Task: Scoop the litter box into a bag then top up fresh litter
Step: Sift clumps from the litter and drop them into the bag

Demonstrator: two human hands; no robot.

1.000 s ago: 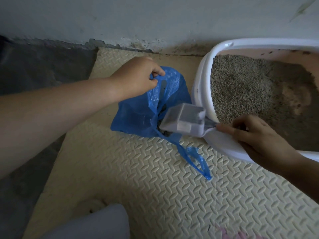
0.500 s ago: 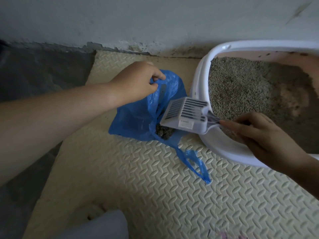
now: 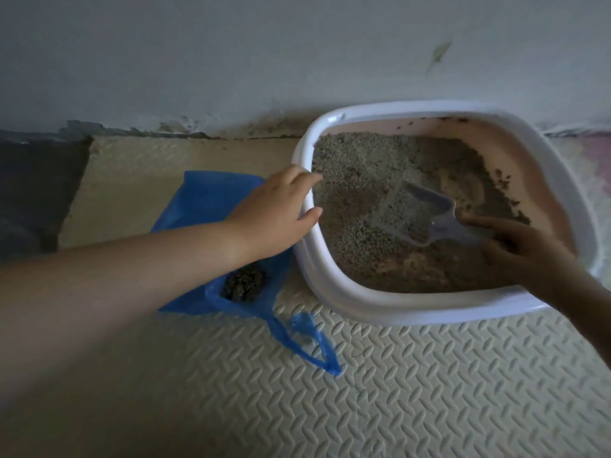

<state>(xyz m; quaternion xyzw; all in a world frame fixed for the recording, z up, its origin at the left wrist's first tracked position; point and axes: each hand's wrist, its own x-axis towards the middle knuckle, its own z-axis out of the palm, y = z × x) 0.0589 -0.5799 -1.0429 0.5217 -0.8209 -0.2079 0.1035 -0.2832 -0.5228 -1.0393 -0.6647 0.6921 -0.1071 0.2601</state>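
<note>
**Scooping under way, topping up not yet started**

The litter box (image 3: 390, 314) sits on the floor against the wall (image 3: 231, 61). The grey litter (image 3: 357, 180) inside it is thin and uneven, and pinkish patches of the box floor show through near the front and toward the far side. The scoop (image 3: 420, 214) lies low in the middle of the box with its mouth in the litter and some grains on it. The right hand (image 3: 525, 256) has its fingers wrapped round the scoop's handle. The left hand (image 3: 277, 219) rests on the box's left rim with its fingers spread and loose, holding nothing, and seems to be steadying the box.

Just left of the box, the blue bag (image 3: 198, 206) lies slack on the ribbed mat (image 3: 429, 391), with its mouth open toward the front. A dark clump of waste (image 3: 244, 285) sits inside it, so at least some scooping appears to be done.

Judging by the scoop's place in the litter, another pass is in progress. No fresh litter supply is in view, and the thin layer suggests the top-up remains to be done.
</note>
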